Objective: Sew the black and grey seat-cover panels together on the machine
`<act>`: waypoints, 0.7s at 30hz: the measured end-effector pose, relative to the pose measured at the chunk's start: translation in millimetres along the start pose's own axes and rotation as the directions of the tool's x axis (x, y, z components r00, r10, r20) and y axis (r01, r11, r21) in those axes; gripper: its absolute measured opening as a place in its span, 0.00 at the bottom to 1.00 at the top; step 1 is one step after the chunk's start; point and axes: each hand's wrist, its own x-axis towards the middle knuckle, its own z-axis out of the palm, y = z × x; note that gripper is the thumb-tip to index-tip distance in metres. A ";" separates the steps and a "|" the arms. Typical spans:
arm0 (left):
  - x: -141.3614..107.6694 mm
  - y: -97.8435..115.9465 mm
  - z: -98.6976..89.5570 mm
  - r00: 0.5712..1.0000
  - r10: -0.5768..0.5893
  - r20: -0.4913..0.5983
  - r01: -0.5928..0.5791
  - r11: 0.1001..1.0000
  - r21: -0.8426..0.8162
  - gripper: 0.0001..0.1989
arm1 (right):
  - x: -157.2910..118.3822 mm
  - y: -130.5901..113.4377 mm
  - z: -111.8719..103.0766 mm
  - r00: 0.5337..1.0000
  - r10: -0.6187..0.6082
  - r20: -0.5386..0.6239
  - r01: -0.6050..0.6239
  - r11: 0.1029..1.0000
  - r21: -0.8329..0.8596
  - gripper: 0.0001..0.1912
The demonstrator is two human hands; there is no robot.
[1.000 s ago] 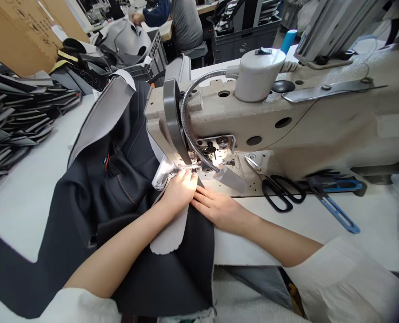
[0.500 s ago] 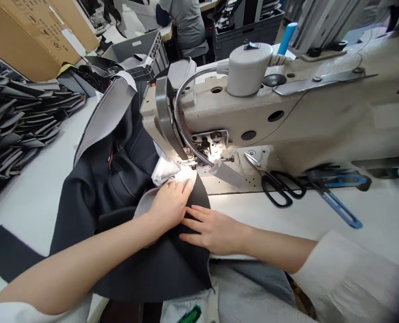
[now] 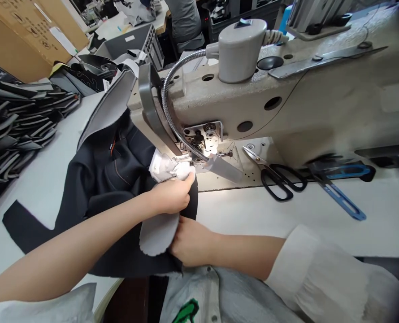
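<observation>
Black fabric (image 3: 119, 251) lies bunched to the left of the sewing machine (image 3: 199, 105), with an orange-edged tag (image 3: 112, 147) on it. My left hand (image 3: 173, 196) is closed on the fabric right in front of the lit presser foot (image 3: 190, 158), the index finger pointing at it. A crumpled white piece (image 3: 162, 166) sits by the foot. Below that hand hangs a rounded grey flap (image 3: 157, 235). My right hand (image 3: 192, 242), lower and nearer my body, is closed on the fabric beside the flap; its fingertips are hidden.
Black-handled scissors (image 3: 276, 179) and a blue-handled tool (image 3: 344, 199) lie to the right. Stacked dark cut pieces (image 3: 21, 125) fill the left side. Behind are a cardboard box (image 3: 28, 36), a grey crate (image 3: 128, 42) and a seated person (image 3: 185, 20).
My right hand has gone from lying flat with spread fingers to closed on the fabric, lower and leftward. The grey flap now shows more. The fabric edge has shifted left; the view has tilted slightly.
</observation>
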 end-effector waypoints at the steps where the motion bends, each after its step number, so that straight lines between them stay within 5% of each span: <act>1: 2.6 0.7 1.0 1.000 -0.010 -0.017 0.010 1.000 -0.010 0.33 | 5.2 2.5 3.4 1.000 0.007 0.008 -0.007 1.000 0.002 0.09; 7: 5.2 0.0 12.9 0.983 -0.108 -0.150 0.127 0.984 0.127 0.35 | 22.3 11.2 9.5 0.986 0.155 -0.055 -0.157 0.987 -0.028 0.11; 9: 2.4 -3.5 18.2 0.986 -0.130 -0.107 0.146 0.978 0.152 0.38 | 21.3 8.1 7.5 0.979 0.167 -0.115 -0.173 0.984 -0.041 0.22; 12: -0.2 -11.4 22.2 0.994 -0.083 -0.071 0.093 0.985 0.146 0.40 | 19.6 3.2 5.7 0.971 0.191 -0.147 -0.200 0.979 -0.049 0.34; 21: 1.5 -20.3 13.5 0.996 -0.014 -0.083 0.016 1.000 0.024 0.38 | 20.5 2.6 7.0 0.973 0.185 -0.140 -0.196 0.978 -0.070 0.36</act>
